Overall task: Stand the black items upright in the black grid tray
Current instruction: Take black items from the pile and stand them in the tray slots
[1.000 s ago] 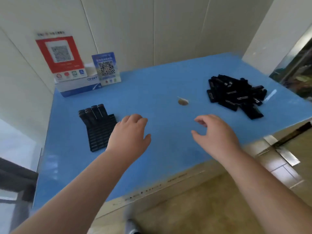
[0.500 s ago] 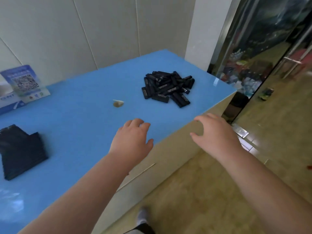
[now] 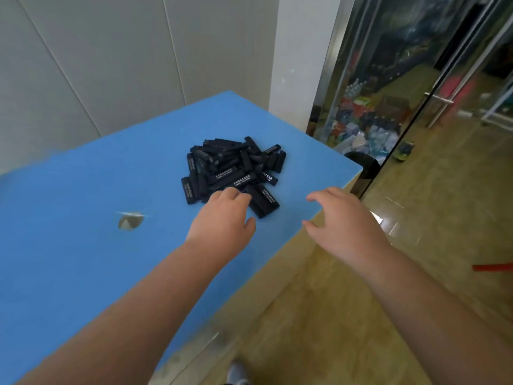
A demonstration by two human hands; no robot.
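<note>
The loose pile of small black rectangular plastic items (image 3: pixel 234 169) near the blue bench's (image 3: pixel 83 259) right edge appears light, rigid and smooth, best pinched across the long sides; left hand (image 3: pixel 222 220) fingertips reach its near edge, right hand (image 3: pixel 344 220) hovers spread, empty.

bright daylight, motion blur — wide-angle distortion

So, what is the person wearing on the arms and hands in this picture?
Nothing that shows. Both forearms are bare up to the frame edge, with no sleeves in view. The left hand and the right hand have no gloves, and I see no rings, watch or bracelet on either wrist.
</note>
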